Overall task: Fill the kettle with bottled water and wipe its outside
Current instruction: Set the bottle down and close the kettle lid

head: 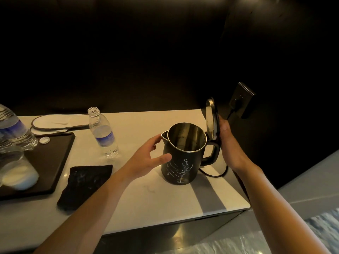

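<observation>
A black kettle (pixel 180 165) with a white branch pattern stands on the white counter, right of centre. Its lid (pixel 211 119) is swung up, showing the steel inside. My right hand (pixel 228 143) is behind the lid and handle, fingers against the lid's back. My left hand (pixel 148 156) is open beside the kettle's left wall, thumb and fingertips touching or nearly touching it below the spout. An uncapped, apparently empty water bottle (pixel 103 132) stands to the left. Its white cap (pixel 44 140) lies on a black tray. A dark cloth (pixel 85 184) lies flat near the front.
The black tray (pixel 55 162) at the left holds another labelled bottle (pixel 14 127) and white cups (pixel 20 176). The kettle's cord (pixel 214 174) loops behind it toward a wall socket (pixel 240 101). Another cord (pixel 55 127) lies at the back left. The counter's edge (pixel 245 204) drops off at the right.
</observation>
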The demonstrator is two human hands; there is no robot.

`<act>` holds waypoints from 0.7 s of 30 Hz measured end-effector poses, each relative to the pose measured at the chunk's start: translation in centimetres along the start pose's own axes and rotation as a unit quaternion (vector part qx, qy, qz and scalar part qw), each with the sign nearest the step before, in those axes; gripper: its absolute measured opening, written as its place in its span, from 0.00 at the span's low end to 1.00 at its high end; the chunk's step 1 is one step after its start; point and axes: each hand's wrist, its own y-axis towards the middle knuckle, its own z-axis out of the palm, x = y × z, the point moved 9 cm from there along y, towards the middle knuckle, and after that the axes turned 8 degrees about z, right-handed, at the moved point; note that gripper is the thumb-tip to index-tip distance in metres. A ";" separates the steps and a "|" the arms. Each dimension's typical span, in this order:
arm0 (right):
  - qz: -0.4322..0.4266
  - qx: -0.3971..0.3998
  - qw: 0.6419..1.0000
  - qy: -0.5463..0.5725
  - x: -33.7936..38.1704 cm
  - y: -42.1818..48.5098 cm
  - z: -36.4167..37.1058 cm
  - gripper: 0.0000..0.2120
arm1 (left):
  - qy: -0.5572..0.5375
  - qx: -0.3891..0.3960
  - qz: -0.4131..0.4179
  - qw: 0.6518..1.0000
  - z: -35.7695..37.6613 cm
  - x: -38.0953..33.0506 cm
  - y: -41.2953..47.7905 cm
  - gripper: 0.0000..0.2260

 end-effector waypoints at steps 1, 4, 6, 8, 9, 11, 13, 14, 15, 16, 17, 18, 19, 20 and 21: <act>0.006 0.005 1.000 0.001 0.0 0.0 -0.1 0.21 | -0.005 0.013 0.002 1.000 0.4 -0.1 0.3 0.45; 0.005 0.015 1.000 0.006 -0.1 0.2 -0.3 0.31 | -0.020 0.022 0.008 1.000 1.0 -0.6 0.7 0.39; -0.001 0.022 1.000 -0.003 -0.1 0.4 -0.5 0.36 | -0.021 0.015 0.004 1.000 1.0 -0.9 0.8 0.36; -0.002 0.028 0.999 -0.016 -0.1 0.6 -0.6 0.39 | -0.022 0.016 0.009 1.000 1.0 -1.1 0.8 0.38; -0.002 0.031 0.999 -0.025 0.0 0.6 -0.5 0.38 | -0.024 0.020 0.013 0.999 1.0 -1.1 0.9 0.41; 0.000 0.046 0.998 -0.046 0.5 0.6 0.0 0.35 | -0.032 0.026 0.019 0.999 1.0 -1.0 0.9 0.45; -0.003 0.058 0.996 -0.070 0.9 0.7 0.7 0.34 | -0.036 0.028 0.020 0.999 0.9 -1.0 0.9 0.46; -0.007 0.060 0.995 -0.081 1.0 0.9 0.8 0.37 | -0.037 0.028 0.019 0.999 0.9 -1.0 0.9 0.46; -0.010 0.063 0.994 -0.091 1.0 1.1 1.0 0.40 | -0.037 0.027 0.018 0.999 0.9 -1.0 0.9 0.45; -0.010 0.070 0.992 -0.104 1.0 1.2 1.2 0.42 | -0.038 0.026 0.016 0.999 0.9 -1.0 0.9 0.45; -0.007 0.077 0.989 -0.123 0.9 1.3 1.4 0.42 | -0.037 0.025 0.014 0.999 0.9 -1.0 0.8 0.44; -0.007 0.084 0.985 -0.148 0.9 1.4 1.8 0.40 | -0.038 0.023 0.013 0.999 0.9 -1.0 0.8 0.43; -0.009 0.088 0.981 -0.171 0.8 1.5 2.1 0.39 | -0.039 0.020 0.014 0.999 0.9 -1.0 0.9 0.41; -0.011 0.088 0.979 -0.183 0.8 1.6 2.2 0.38 | -0.041 0.018 0.015 0.999 0.8 -1.0 0.9 0.40; -0.010 0.087 0.979 -0.183 0.8 1.6 2.2 0.37 | -0.042 0.015 0.015 0.999 0.8 -1.0 0.9 0.40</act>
